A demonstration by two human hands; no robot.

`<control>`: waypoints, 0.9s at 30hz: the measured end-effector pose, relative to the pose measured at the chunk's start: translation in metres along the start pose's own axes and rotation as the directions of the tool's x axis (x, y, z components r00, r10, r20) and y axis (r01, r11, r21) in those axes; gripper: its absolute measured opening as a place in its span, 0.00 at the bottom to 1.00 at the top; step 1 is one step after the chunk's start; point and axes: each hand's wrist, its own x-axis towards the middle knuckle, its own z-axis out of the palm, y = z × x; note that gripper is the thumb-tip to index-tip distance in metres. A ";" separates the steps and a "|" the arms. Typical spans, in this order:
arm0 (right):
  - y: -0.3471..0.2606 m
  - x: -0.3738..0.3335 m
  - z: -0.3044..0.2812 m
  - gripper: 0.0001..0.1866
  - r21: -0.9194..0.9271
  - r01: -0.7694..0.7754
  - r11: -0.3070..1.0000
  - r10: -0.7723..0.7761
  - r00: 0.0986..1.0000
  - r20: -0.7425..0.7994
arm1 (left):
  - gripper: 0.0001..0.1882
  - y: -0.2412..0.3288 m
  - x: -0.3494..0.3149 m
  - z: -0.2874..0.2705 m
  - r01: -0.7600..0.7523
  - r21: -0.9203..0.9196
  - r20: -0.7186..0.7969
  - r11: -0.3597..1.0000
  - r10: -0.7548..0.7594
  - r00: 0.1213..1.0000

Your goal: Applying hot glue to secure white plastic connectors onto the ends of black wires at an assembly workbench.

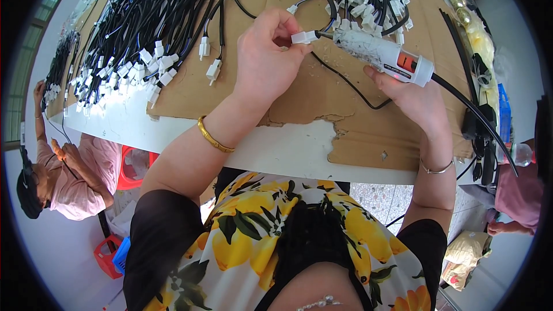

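At the table's left edge a person in pink (69, 181) sat beside a long heap of black cables with white connectors (124, 52). Nearer the middle, on the cardboard sheet (299, 98), the left hand (266, 57) was closed, pinching a white connector (304, 37) between thumb and fingers (a gold bangle (214, 137) sat on that wrist). Its end touched the tip of a white handheld tool (385, 56), which the right hand (416, 99) gripped from below. Black straps (469, 66) lay along the table's right edge.
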 end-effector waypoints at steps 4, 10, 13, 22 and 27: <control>0.005 0.001 0.001 0.15 -0.015 0.025 1.000 -0.025 1.000 0.009 | 0.14 -0.003 0.001 0.000 0.016 -0.058 -0.006 0.998 -0.016 1.000; 0.001 0.001 0.000 0.16 -0.021 -0.031 0.999 0.031 1.000 -0.003 | 0.14 -0.002 0.002 -0.001 0.047 -0.152 0.009 0.987 -0.046 0.999; 0.009 0.003 0.001 0.16 -0.009 -0.035 0.999 0.035 0.999 -0.009 | 0.14 -0.004 0.002 0.000 0.063 -0.203 0.026 0.977 -0.059 0.998; 0.005 0.004 -0.003 0.15 -0.044 -0.016 0.999 0.015 1.000 -0.026 | 0.14 -0.005 0.005 -0.002 0.133 -0.355 0.114 0.925 -0.098 0.989; 0.005 0.004 -0.003 0.16 -0.038 -0.019 0.999 0.017 0.999 -0.039 | 0.12 -0.003 0.005 -0.002 0.177 -0.395 0.148 0.901 -0.128 0.981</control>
